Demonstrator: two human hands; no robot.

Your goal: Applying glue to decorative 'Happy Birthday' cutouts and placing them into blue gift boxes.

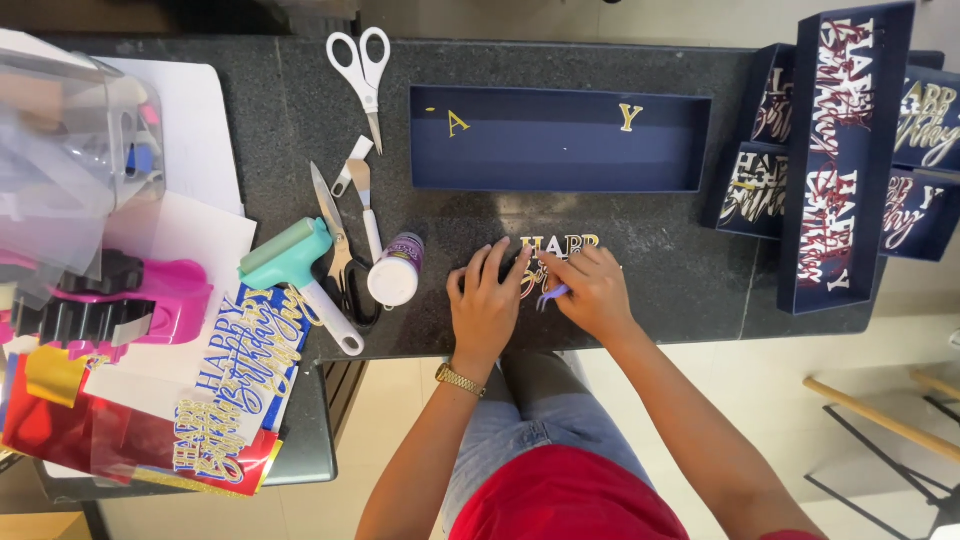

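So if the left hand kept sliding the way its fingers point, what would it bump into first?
The left hand points up the dark countertop. It would probably first meet the near wall of the long navy box, past the gold letter cutout beside its fingertips, though depth is hard to judge.

Two hands rest on a dark table. The left hand presses flat on gold cut-out letters. The right hand pinches a small purple tool beside them. A glue bottle stands near, and a long blue box lies behind.
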